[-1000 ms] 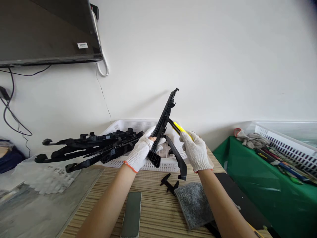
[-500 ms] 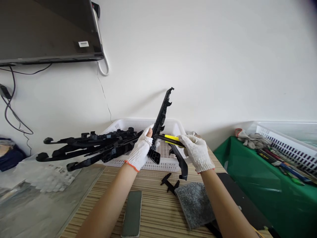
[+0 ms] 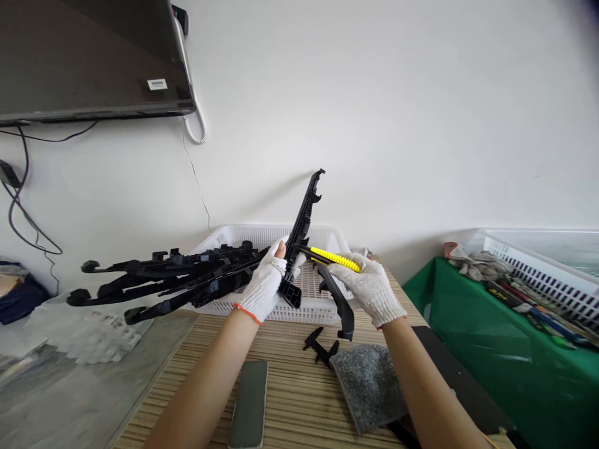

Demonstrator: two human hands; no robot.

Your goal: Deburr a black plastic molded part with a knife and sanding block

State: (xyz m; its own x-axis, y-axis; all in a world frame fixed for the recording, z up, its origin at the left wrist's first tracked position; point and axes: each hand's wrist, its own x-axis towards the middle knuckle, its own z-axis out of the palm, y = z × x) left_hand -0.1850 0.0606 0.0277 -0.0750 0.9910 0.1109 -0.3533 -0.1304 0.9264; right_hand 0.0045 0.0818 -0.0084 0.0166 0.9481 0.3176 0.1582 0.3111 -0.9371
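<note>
A white wall backs my striped wooden table (image 3: 290,399), with a white basket (image 3: 262,237) at twelve o'clock. My left hand (image 3: 264,284) is closed around the lower end of a long black plastic part (image 3: 303,224), held upright and leaning toward one o'clock above the basket. My right hand (image 3: 372,288) grips a yellow utility knife (image 3: 334,259), whose tip now meets the part just beside my left fingers. A second ago the knife sat higher and steeper; it has dropped and flattened, so I judge the trimming has moved down the edge. More black parts (image 3: 168,277) lie piled at nine o'clock, a grey pad (image 3: 367,383) at five.
</note>
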